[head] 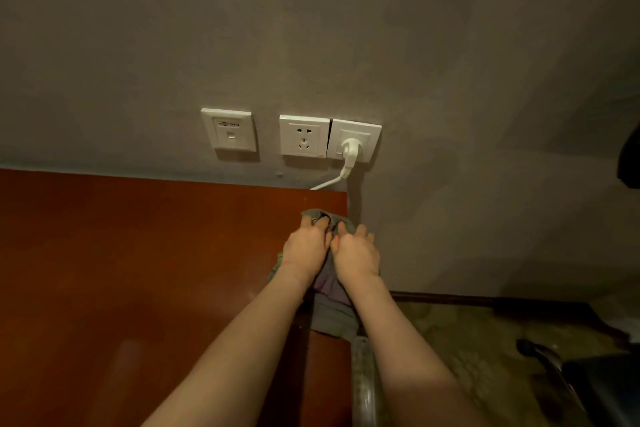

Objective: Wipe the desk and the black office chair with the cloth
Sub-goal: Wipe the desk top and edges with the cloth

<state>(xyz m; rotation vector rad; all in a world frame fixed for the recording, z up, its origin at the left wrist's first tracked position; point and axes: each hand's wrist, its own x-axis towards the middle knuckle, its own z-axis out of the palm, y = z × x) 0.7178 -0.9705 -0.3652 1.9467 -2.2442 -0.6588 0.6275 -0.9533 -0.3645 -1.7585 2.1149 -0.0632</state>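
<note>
A grey cloth [332, 315] lies bunched along the right edge of the reddish-brown desk [138, 270], near its far right corner. My left hand [306, 248] rests on the cloth with its fingertips curled into the bunched far end. Beside it and touching it, my right hand [356, 253] presses on the cloth with fingers stretched out over the desk's edge. Part of the black office chair [602, 392] shows at the bottom right, with a chrome armrest [540, 354].
The grey wall behind the desk carries three white plates, among them a socket [304, 135] and a white plug [349, 147] whose cable [325, 184] drops behind the desk. A chrome tube [363, 385] rises beside the desk's right edge. Patterned floor [467, 340] lies to the right.
</note>
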